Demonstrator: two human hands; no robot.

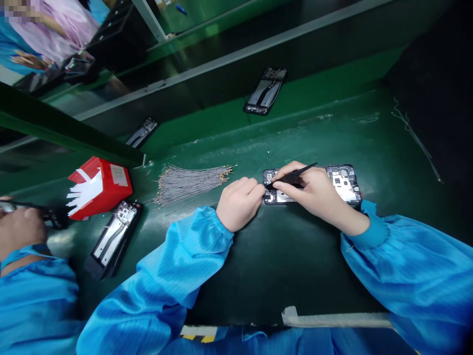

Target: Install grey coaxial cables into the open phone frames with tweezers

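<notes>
An opened phone (pixel 342 182) lies crosswise on the green bench, its circuit board and metal parts bare. My right hand (pixel 314 190) rests over its middle, fingers closed on black tweezers (pixel 295 175). The tweezers' tips point down at the phone's left end. At that same end my left hand (pixel 241 202) is closed, with curled fingertips against the phone's edge. What lies under those fingertips is hidden. Left of my left hand is a spread bundle of thin grey cables (pixel 192 183) with gold-coloured ends.
A red box (pixel 111 185) with white strips stands left, beside stacked opened phones (pixel 114 236). Other opened phones lie at the back (pixel 266 91) and back left (pixel 143 132). A co-worker's hand (pixel 22 229) is at far left. Loose wires (pixel 417 140) lie right.
</notes>
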